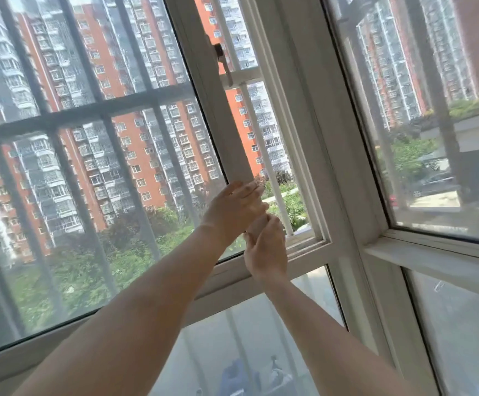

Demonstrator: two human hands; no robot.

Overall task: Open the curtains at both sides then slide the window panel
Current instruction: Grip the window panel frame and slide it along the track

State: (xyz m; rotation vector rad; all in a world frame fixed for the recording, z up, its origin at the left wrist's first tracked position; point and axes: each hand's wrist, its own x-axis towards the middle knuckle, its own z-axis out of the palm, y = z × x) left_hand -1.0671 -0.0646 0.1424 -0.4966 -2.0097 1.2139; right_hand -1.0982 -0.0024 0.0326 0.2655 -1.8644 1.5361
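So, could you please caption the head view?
Left hand and right hand at the partly open white-framed sliding window panel.

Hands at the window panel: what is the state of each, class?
Left hand: open, fingers touching the window panel frame.
Right hand: fingers blurred, cannot tell.

Near centre, left hand (234,207) laid on the panel (229,138) edge, fingers (249,187) straight. At 5 o'clock of it and touching, right hand (265,250), raised against the same edge; grip unclear. At 3 o'clock of the edge, an open gap with a white bar (259,138) outside. Latch (219,51) on the edge toward 12 o'clock. Frame (318,167) further toward 3 o'clock. Red towers (135,138) through the glass at 9 o'clock.
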